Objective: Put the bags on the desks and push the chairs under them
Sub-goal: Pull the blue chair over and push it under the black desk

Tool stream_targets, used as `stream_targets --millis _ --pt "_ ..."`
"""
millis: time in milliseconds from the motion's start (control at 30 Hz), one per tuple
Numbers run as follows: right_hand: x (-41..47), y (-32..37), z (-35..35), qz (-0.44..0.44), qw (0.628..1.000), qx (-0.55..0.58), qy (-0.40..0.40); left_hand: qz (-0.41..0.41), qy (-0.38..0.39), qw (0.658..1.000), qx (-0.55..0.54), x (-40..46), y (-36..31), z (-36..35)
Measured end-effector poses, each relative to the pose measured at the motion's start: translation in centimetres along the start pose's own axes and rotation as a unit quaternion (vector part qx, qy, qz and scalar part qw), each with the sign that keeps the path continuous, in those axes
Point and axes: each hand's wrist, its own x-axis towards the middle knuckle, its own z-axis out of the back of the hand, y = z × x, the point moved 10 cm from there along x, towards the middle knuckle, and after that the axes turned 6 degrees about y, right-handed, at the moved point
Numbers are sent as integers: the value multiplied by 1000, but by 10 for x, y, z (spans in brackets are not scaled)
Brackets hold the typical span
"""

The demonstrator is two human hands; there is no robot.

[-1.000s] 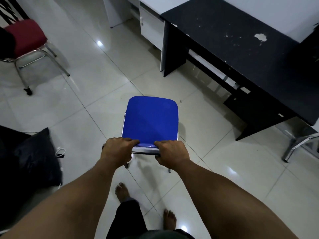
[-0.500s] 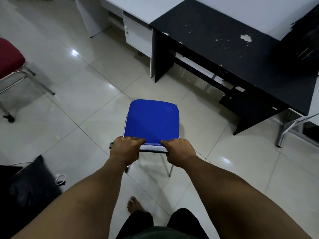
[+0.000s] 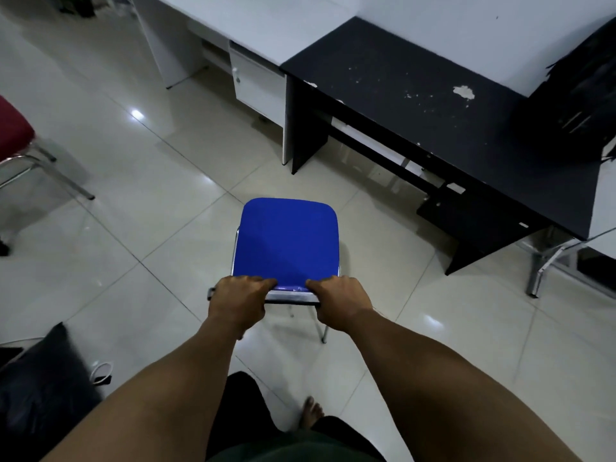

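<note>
A blue-seated chair (image 3: 288, 241) with a chrome frame stands on the tiled floor in front of me. My left hand (image 3: 238, 300) and my right hand (image 3: 341, 301) both grip its backrest top, side by side. Ahead and to the right is a black desk (image 3: 433, 105) with chipped paint; the chair is short of it, not under it. A black bag (image 3: 580, 105) lies on the desk's right end. A white desk (image 3: 253, 25) adjoins the black one on the left. Another black bag (image 3: 40, 391) lies on the floor at lower left.
A red-seated chair (image 3: 13, 135) with chrome legs stands at the left edge. A chrome chair leg (image 3: 546, 265) shows at the right beside the black desk. A white cable (image 3: 100, 371) lies by the floor bag. My bare foot (image 3: 311, 411) is behind the blue chair.
I have stepped forward with the blue chair, and it is now nearer the black desk. The red chair and the floor bag have slid toward the left edge. Both hands kept their grip.
</note>
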Motion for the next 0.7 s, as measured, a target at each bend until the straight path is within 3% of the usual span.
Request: stream_targets --millis 700 --pt "86 -3 26 -177 981 78 -29 -168 36 985 14 89 67 19"
